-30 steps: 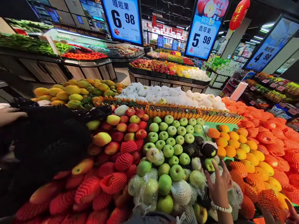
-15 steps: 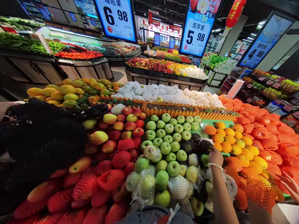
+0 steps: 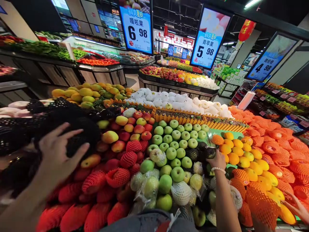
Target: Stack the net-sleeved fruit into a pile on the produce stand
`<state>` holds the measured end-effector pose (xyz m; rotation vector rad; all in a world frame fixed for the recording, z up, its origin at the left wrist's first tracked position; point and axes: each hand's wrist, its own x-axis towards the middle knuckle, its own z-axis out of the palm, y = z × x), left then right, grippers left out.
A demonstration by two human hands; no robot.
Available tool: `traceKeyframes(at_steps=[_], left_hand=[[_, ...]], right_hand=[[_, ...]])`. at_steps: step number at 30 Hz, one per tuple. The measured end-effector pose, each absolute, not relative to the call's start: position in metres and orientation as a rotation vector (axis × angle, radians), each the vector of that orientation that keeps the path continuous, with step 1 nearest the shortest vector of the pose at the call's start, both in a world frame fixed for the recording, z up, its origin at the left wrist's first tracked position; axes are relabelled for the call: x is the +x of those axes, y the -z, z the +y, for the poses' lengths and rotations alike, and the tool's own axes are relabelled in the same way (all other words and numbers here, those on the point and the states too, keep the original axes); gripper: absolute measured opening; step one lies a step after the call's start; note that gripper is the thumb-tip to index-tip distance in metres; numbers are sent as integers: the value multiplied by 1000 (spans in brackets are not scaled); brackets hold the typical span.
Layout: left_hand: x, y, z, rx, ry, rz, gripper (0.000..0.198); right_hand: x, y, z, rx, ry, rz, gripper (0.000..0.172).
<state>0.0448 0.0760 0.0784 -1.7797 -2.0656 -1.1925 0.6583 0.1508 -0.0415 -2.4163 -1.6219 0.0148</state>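
My left hand [image 3: 60,151], fingers spread, is over a heap of black foam fruit nets [image 3: 79,133] at the left. Nothing shows between its fingers. My right hand [image 3: 218,160], with a beaded bracelet on the wrist, is closed on an apple in a black foam net [image 3: 210,152], at the right edge of the green apples [image 3: 171,153]. The hand hides part of that fruit. Other black-netted fruit [image 3: 192,154] touches the green apples just left of it. Red-netted apples [image 3: 94,182] lie below and right of my left hand.
Oranges [image 3: 233,158] lie right of my right hand, with orange-netted fruit [image 3: 277,138] beyond. Another person's hand [image 3: 295,206] reaches in at the lower right. An orange picket border [image 3: 178,118] separates white-netted fruit [image 3: 164,98] behind. Price screens [image 3: 206,38] hang above.
My left hand has come in from the far left edge to above the black nets. My right hand has shifted slightly left and down. The view has turned left.
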Motion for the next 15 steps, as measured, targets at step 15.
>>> traceKeyframes(at_steps=[15], left_hand=[[297,-24,60,-2788,2287,-2361,62]], right_hand=[[515,-17,31,-1283,-171,-1791,79]])
